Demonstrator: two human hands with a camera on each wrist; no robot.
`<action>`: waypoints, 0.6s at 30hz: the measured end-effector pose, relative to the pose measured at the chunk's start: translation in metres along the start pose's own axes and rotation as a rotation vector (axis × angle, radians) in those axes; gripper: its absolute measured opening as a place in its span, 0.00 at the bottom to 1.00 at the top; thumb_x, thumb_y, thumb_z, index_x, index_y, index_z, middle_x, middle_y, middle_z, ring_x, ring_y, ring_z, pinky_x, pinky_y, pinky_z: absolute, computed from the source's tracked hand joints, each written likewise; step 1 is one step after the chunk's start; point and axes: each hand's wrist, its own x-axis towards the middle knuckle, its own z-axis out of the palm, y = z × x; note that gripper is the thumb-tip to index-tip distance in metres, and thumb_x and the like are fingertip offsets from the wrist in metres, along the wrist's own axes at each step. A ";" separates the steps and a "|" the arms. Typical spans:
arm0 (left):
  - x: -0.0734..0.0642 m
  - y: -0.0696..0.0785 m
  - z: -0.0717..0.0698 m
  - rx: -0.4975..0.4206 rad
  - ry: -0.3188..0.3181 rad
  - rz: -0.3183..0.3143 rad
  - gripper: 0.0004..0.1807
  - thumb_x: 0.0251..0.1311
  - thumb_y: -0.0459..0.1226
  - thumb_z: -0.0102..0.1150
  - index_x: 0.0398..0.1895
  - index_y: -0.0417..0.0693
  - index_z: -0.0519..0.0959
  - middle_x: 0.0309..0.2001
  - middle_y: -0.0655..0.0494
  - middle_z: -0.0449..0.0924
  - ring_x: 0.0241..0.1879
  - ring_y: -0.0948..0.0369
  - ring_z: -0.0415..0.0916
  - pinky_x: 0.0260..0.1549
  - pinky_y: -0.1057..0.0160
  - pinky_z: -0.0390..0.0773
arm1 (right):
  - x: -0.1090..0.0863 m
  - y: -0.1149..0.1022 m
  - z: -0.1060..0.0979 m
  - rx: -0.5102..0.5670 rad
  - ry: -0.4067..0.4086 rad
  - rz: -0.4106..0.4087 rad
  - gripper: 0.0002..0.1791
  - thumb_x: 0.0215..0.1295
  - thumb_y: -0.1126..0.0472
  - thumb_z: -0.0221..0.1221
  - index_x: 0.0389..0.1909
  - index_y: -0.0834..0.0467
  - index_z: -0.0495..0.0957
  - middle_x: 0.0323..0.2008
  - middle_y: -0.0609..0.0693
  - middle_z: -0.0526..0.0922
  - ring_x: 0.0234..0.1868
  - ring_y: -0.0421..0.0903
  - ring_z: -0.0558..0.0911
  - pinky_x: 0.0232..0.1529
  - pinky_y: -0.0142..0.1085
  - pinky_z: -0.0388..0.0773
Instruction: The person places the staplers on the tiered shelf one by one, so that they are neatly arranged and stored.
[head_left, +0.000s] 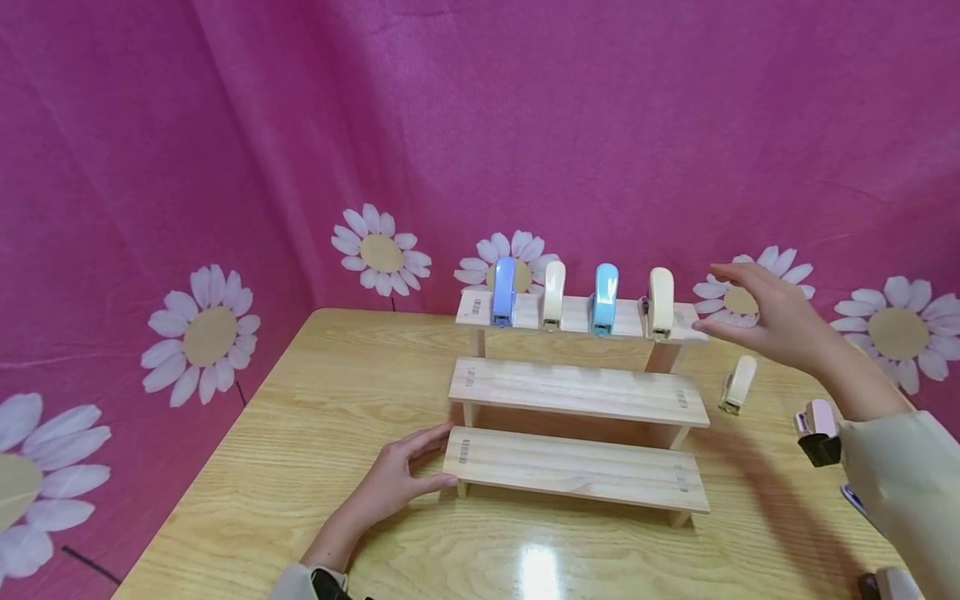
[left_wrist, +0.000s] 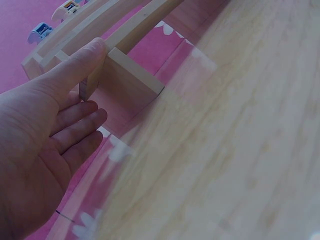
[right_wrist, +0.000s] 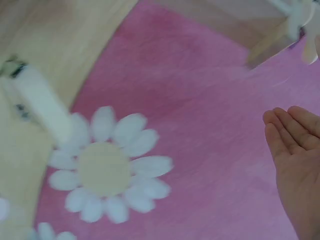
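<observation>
A three-tier wooden display rack point(head_left: 577, 387) stands on the table. Upright along its top tier is a row of staplers: a violet-blue one point(head_left: 504, 290), a cream one point(head_left: 553, 293), a light blue one point(head_left: 604, 298) and a pale yellow one point(head_left: 661, 302) at the right. My left hand point(head_left: 393, 479) grips the left end of the lowest tier, thumb at the front corner and fingers behind. Just right of the pale yellow stapler, my right hand point(head_left: 780, 321) hovers with thumb and fingers spread apart, holding nothing. In the right wrist view its fingers point(right_wrist: 292, 127) look straight.
On the table right of the rack stands another cream stapler point(head_left: 738, 384). A pink stapler point(head_left: 817, 419) sits near the right wrist, partly covered by the wrist strap. More objects point(head_left: 892, 583) at the bottom right are cut off. A magenta daisy-print cloth point(head_left: 600, 125) hangs behind.
</observation>
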 end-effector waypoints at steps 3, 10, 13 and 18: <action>0.000 -0.001 0.000 -0.002 -0.005 0.002 0.41 0.54 0.41 0.70 0.69 0.37 0.66 0.65 0.39 0.73 0.61 0.45 0.76 0.63 0.53 0.76 | -0.012 0.014 0.003 -0.007 0.020 0.042 0.39 0.48 0.59 0.74 0.62 0.64 0.70 0.56 0.65 0.77 0.54 0.60 0.75 0.52 0.57 0.73; 0.000 -0.002 0.000 0.008 -0.001 0.001 0.41 0.54 0.42 0.70 0.69 0.37 0.66 0.64 0.39 0.74 0.61 0.46 0.76 0.62 0.54 0.77 | -0.035 0.044 0.014 -0.031 -0.023 0.141 0.39 0.51 0.55 0.73 0.61 0.68 0.69 0.56 0.70 0.75 0.54 0.67 0.75 0.50 0.61 0.73; 0.000 -0.001 0.000 0.010 0.001 -0.002 0.41 0.54 0.42 0.70 0.69 0.37 0.66 0.63 0.40 0.75 0.60 0.46 0.77 0.62 0.53 0.77 | -0.042 0.056 0.020 -0.057 -0.076 0.165 0.42 0.52 0.52 0.72 0.61 0.70 0.67 0.56 0.73 0.74 0.55 0.70 0.74 0.51 0.65 0.71; 0.000 -0.001 0.000 0.004 -0.003 -0.008 0.41 0.54 0.43 0.70 0.70 0.38 0.66 0.63 0.40 0.75 0.61 0.46 0.76 0.62 0.54 0.77 | -0.053 0.074 0.031 -0.081 -0.159 0.183 0.44 0.51 0.52 0.73 0.60 0.75 0.66 0.56 0.77 0.72 0.56 0.73 0.71 0.51 0.68 0.71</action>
